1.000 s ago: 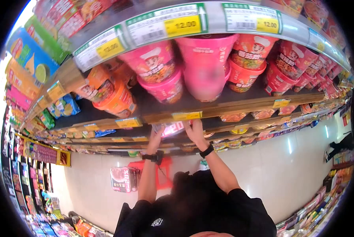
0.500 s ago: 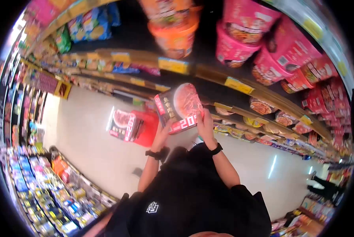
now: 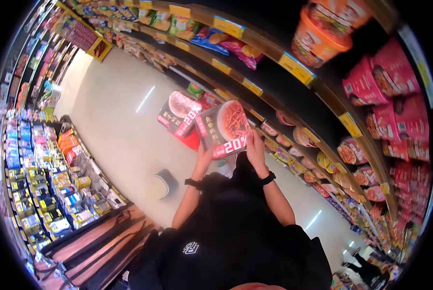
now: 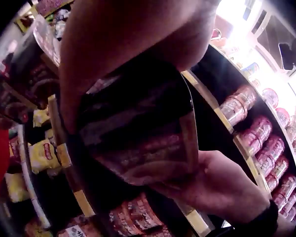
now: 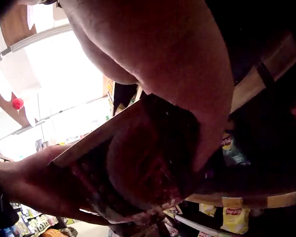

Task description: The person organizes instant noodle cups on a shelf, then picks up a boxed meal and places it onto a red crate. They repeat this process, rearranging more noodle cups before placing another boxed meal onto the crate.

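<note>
"20%" on held box [image 3: 223,126], "20" — display box [image 3: 176,112] behind

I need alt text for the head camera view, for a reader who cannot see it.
A person holds a dark food box marked 20% with the left hand and right hand on its sides. Shelves of pink cups line the shop aisle at right.

The box [image 3: 223,128] sits between left hand [image 3: 204,157] and right hand [image 3: 255,150], before the shelves [image 3: 298,67]; a second box [image 3: 179,113] lies just left, behind it.
</note>
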`<state>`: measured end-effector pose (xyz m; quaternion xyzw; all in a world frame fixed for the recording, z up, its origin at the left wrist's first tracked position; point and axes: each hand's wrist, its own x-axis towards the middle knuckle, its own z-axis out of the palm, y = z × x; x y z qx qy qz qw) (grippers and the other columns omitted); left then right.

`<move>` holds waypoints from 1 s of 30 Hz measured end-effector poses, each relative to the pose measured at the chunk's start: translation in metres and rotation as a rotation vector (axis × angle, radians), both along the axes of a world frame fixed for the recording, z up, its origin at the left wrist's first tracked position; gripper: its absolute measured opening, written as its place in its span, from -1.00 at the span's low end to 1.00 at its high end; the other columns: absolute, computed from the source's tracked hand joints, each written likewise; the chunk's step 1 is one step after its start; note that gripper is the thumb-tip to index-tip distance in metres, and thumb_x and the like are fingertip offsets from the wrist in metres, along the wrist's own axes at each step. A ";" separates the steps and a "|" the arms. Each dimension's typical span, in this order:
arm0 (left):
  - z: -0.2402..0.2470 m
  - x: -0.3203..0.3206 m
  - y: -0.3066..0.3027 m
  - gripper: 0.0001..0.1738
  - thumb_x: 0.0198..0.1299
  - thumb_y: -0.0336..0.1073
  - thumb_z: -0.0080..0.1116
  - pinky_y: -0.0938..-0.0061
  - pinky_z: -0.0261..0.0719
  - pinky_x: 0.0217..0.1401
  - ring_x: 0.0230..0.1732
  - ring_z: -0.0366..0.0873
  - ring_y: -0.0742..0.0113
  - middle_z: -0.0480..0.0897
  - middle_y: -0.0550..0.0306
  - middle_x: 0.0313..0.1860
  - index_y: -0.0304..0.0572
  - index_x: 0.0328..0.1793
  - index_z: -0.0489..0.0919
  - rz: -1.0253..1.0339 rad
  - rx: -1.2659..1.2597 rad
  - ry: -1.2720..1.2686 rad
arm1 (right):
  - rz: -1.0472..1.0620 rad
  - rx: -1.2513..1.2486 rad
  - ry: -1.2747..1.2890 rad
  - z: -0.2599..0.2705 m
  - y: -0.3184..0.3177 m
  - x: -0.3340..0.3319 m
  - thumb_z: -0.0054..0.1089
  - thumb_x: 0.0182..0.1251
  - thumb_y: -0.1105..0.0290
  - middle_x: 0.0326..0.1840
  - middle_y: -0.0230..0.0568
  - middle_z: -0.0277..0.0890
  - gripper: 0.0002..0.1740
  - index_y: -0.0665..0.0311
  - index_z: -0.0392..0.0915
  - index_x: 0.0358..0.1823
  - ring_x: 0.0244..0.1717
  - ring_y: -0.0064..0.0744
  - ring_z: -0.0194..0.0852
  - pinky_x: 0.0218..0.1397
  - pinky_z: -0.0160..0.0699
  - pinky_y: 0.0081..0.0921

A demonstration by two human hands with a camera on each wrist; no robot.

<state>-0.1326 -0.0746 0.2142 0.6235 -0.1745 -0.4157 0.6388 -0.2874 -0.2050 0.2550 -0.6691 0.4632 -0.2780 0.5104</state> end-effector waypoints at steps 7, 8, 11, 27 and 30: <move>0.015 0.045 0.002 -0.45 0.36 -0.16 0.13 0.40 0.42 0.19 0.09 0.45 0.37 0.50 0.13 0.10 -0.36 0.33 0.33 0.249 -0.038 0.064 | 0.251 -0.050 -0.231 0.012 -0.031 0.084 0.22 0.32 0.29 -0.14 -0.09 0.65 -0.59 0.31 0.48 0.14 -0.12 -0.39 0.63 -0.06 0.54 -0.45; 0.019 0.051 0.001 -0.45 0.36 -0.14 0.13 0.42 0.41 0.20 0.10 0.45 0.37 0.51 0.14 0.08 -0.35 0.33 0.33 0.298 -0.049 0.041 | 0.318 0.028 -0.234 0.015 -0.037 0.095 0.26 0.29 0.31 -0.04 -0.12 0.64 -0.53 0.36 0.47 0.18 -0.04 -0.43 0.60 -0.01 0.53 -0.48; 0.022 0.075 0.003 -0.44 0.37 -0.11 0.11 0.43 0.39 0.22 0.12 0.45 0.37 0.51 0.14 0.11 -0.33 0.34 0.34 0.387 0.010 0.071 | 0.466 0.077 -0.275 -0.004 -0.052 0.136 0.26 0.28 0.31 0.03 -0.11 0.61 -0.50 0.39 0.46 0.20 0.01 -0.44 0.58 0.05 0.51 -0.48; -0.026 0.105 0.006 -0.37 0.47 0.10 -0.20 0.35 0.33 0.33 0.27 0.35 0.30 0.39 0.08 0.28 -0.25 0.42 0.21 0.628 -0.104 0.016 | 0.717 0.261 -0.276 -0.029 -0.077 0.209 0.26 0.32 0.27 0.13 -0.03 0.54 -0.42 0.42 0.34 0.28 0.15 -0.35 0.48 0.20 0.42 -0.46; -0.032 0.098 0.006 -0.36 0.52 0.13 -0.40 0.31 0.30 0.40 0.32 0.39 0.30 0.41 0.10 0.34 -0.21 0.45 0.21 0.631 -0.176 0.026 | 0.717 0.244 -0.243 -0.040 -0.081 0.212 0.25 0.32 0.14 0.15 0.00 0.53 -0.37 0.42 0.35 0.27 0.20 -0.28 0.46 0.26 0.37 -0.40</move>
